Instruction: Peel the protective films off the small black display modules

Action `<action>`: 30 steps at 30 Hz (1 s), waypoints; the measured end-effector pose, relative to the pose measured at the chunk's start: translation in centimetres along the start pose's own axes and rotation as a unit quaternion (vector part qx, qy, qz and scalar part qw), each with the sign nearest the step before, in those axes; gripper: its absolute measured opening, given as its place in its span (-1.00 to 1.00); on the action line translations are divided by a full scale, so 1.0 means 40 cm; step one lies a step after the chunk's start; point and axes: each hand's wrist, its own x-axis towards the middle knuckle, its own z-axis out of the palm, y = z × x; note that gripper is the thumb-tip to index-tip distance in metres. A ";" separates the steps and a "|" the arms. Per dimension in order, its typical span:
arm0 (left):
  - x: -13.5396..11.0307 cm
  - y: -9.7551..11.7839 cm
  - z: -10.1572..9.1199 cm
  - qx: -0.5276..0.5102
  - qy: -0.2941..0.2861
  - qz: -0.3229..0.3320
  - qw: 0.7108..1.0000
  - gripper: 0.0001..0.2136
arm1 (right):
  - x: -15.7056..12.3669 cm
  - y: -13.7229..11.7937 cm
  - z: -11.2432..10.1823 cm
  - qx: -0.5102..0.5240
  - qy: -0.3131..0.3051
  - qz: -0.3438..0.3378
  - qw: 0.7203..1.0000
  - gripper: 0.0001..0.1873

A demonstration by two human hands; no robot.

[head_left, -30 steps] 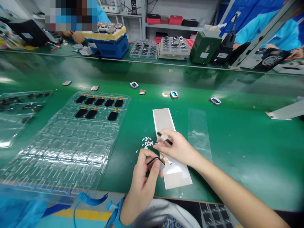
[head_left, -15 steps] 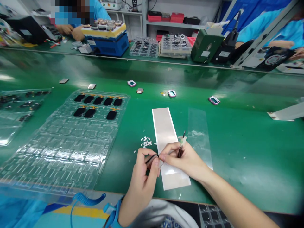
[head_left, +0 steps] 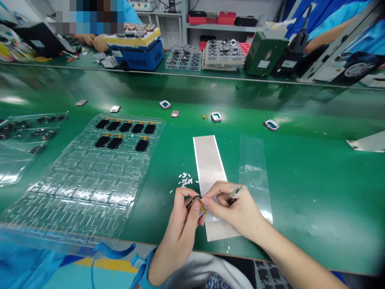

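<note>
Between the thumb and fingers of my left hand point(head_left: 183, 224) is a small display module point(head_left: 197, 199) with a dark rim and an orange flex cable point(head_left: 203, 207). My right hand point(head_left: 236, 208) pinches at the module's upper right edge; its fingertips hide what they grip there. A slim dark tool with a pale wrapped part, apparently tweezers point(head_left: 236, 191), is tucked in the same hand. Both hands are over the lower part of a grey sheet with white edges point(head_left: 209, 160). Small white strips point(head_left: 185, 180) lie scattered left of that sheet.
A clear tray point(head_left: 120, 160) with several black display modules point(head_left: 125, 127) lies at left. Right of the sheet is a transparent film point(head_left: 252, 168). Watch-like frames point(head_left: 216, 116) sit along the back, below a shelf with a blue machine point(head_left: 138, 56). Co-workers sit beyond.
The module in my left hand has turned, so its orange flex cable now shows. My right hand has rolled slightly, and the tool in it lies flatter.
</note>
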 end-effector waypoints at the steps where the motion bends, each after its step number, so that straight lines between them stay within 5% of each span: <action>1: 0.000 -0.001 -0.001 -0.002 -0.002 0.003 1.000 -0.81 | 0.000 -0.001 0.000 0.001 0.003 0.000 1.000 -0.78; 12: 0.006 -0.014 -0.005 -0.012 -0.027 -0.010 1.000 -0.85 | -0.004 -0.014 0.005 0.007 0.030 -0.013 0.999 -0.81; 18: -0.018 0.004 -0.010 0.155 -0.041 0.031 0.987 -0.94 | -0.078 0.014 -0.059 -0.067 0.139 -0.140 0.978 -0.63; 24: -0.061 0.043 0.001 0.431 -0.194 0.218 0.854 -0.77 | -0.193 0.088 -0.054 -0.031 0.188 -0.103 0.976 -0.89; 30: -0.080 0.028 0.012 0.562 -0.272 0.266 0.734 -0.85 | -0.205 0.112 -0.021 0.030 0.267 -0.040 0.962 -0.88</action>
